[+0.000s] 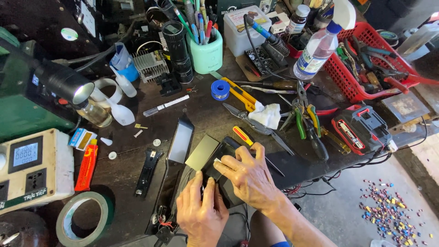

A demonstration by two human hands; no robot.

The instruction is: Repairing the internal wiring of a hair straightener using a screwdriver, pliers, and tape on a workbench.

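A: What is the biggest thing there?

B: The dark table [137,164], crowded with tools. A red basket [366,36] sits at its far right, a spray bottle [318,48] just beside it.

A: And the person's hands?

B: Both rest on a black device [226,151] at the near edge. The left hand [201,212] presses flat on it, fingers loose. The right hand [249,176] pinches a small white scrap [217,161] against its top.

A: Anything smaller?

B: A yellow-handled screwdriver [242,136] lies just behind it.
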